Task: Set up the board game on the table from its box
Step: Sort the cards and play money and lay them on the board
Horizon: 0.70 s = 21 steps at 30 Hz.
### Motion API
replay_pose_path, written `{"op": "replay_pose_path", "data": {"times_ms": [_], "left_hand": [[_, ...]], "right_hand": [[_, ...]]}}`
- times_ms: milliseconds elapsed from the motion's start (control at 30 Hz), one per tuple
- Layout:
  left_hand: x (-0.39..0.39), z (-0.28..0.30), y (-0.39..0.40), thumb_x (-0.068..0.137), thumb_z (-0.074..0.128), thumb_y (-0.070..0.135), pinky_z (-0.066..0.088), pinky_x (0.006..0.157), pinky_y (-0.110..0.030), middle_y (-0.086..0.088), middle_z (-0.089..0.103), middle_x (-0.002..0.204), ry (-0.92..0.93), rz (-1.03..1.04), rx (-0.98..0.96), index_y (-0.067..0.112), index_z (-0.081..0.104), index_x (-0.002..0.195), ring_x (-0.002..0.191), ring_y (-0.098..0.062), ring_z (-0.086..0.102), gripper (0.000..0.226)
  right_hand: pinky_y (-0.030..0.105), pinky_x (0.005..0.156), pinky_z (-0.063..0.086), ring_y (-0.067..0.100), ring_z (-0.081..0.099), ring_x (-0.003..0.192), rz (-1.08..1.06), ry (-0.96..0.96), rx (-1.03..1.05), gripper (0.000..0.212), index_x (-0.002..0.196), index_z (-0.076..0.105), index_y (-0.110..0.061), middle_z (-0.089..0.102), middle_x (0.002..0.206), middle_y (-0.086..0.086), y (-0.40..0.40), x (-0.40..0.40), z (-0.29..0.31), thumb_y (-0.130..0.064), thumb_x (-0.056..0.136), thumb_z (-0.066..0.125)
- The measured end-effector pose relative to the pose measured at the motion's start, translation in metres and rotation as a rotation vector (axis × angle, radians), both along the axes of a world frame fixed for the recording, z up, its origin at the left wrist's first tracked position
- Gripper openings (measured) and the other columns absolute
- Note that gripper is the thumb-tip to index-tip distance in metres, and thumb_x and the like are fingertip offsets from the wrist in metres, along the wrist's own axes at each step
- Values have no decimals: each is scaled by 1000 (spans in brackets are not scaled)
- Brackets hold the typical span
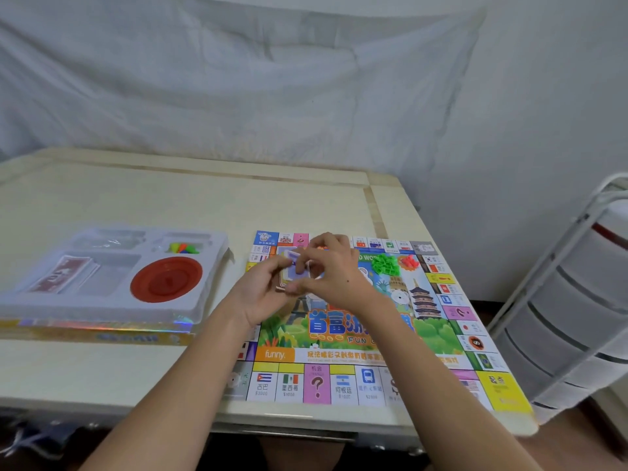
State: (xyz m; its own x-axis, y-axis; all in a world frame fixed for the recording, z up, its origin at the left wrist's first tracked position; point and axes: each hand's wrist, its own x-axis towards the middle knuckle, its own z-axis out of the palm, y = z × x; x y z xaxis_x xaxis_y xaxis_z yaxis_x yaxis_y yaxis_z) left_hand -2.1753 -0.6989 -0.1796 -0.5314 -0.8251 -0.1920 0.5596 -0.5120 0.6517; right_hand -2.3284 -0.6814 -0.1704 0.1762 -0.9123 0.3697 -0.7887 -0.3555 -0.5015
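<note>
The colourful game board [370,338] lies unfolded on the right half of the table. Above its upper left part my left hand [261,294] holds a small stack of cards [295,275] from below. My right hand [331,266] pinches the top of that stack with curled fingers. A pile of green plastic houses [385,263] and a pile of red pieces [408,261] sit on the board's upper right. The open game box [102,329] stands on the left with its clear plastic tray [210,266].
In the tray lie a red round dish [166,278], a deck of red-backed cards [63,273] and several coloured pawns [183,248]. A white drawer rack [577,300] stands right of the table [136,198]. A white sheet hangs behind.
</note>
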Motion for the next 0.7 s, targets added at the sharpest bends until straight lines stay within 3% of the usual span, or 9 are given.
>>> {"op": "replay_pose_path", "data": {"times_ms": [67, 133, 200, 267, 333, 400, 500, 567, 700], "left_hand": [[3, -10, 0, 98, 45, 1, 60, 72, -40, -25, 68, 108, -72, 23, -94, -3, 58, 117, 88, -31, 71, 23], [2, -19, 2, 95, 54, 1, 60, 72, -39, -21, 71, 109, -218, 97, -152, 4, 61, 120, 90, -30, 72, 26], [1, -28, 4, 90, 62, 1, 61, 69, -40, -20, 71, 110, -315, 145, -179, 5, 61, 123, 89, -30, 72, 33], [1, -35, 3, 89, 63, 0, 61, 74, -44, -23, 68, 116, -330, 147, -191, 4, 58, 127, 95, -34, 70, 39], [2, -40, 0, 89, 59, -7, 59, 82, -47, -24, 67, 120, -302, 147, -178, 5, 56, 129, 100, -36, 68, 42], [3, -41, -1, 88, 54, -13, 56, 87, -50, -25, 65, 121, -294, 144, -174, 5, 54, 130, 106, -40, 65, 46], [2, -46, -3, 85, 61, -12, 54, 91, -53, -24, 65, 123, -322, 157, -204, 5, 52, 133, 113, -43, 62, 52], [2, -48, -3, 82, 68, -8, 55, 89, -53, -21, 66, 122, -352, 180, -220, 9, 51, 134, 111, -41, 64, 57], [-1, -46, 3, 75, 77, -3, 56, 89, -52, -17, 70, 117, -395, 238, -249, 13, 53, 128, 104, -35, 69, 60]], "right_hand": [[30, 87, 34, 14, 43, 107, -95, -224, 81, 28, 87, 65, -26, 51, 103, -7, 6, -3, -4, -48, 74, 78], [22, 69, 42, 14, 53, 90, -182, -450, 230, 40, 103, 59, -21, 53, 96, -4, 11, -6, -7, -45, 77, 78], [20, 58, 43, 10, 59, 74, -186, -558, 399, 47, 109, 56, -18, 61, 86, -2, 16, -9, -12, -45, 77, 78], [19, 52, 42, 1, 55, 53, -158, -589, 430, 27, 90, 63, -15, 60, 63, -7, 18, -11, -18, -34, 80, 79], [16, 47, 41, 1, 51, 43, -182, -638, 403, 20, 71, 62, -17, 59, 56, -5, 18, -13, -19, -23, 82, 78], [18, 49, 44, 8, 54, 49, -220, -669, 394, 20, 69, 64, -14, 63, 62, 3, 16, -14, -21, -20, 82, 78], [35, 64, 54, 22, 61, 64, -218, -740, 375, 15, 85, 71, -6, 68, 74, 13, 14, -13, -23, -19, 82, 77], [40, 73, 58, 26, 69, 73, -196, -737, 381, 13, 91, 74, -11, 74, 82, 11, 14, -12, -23, -21, 83, 76], [30, 72, 60, 20, 73, 80, -142, -790, 393, 10, 95, 75, -16, 77, 87, 3, 17, -11, -19, -15, 86, 72]]}}
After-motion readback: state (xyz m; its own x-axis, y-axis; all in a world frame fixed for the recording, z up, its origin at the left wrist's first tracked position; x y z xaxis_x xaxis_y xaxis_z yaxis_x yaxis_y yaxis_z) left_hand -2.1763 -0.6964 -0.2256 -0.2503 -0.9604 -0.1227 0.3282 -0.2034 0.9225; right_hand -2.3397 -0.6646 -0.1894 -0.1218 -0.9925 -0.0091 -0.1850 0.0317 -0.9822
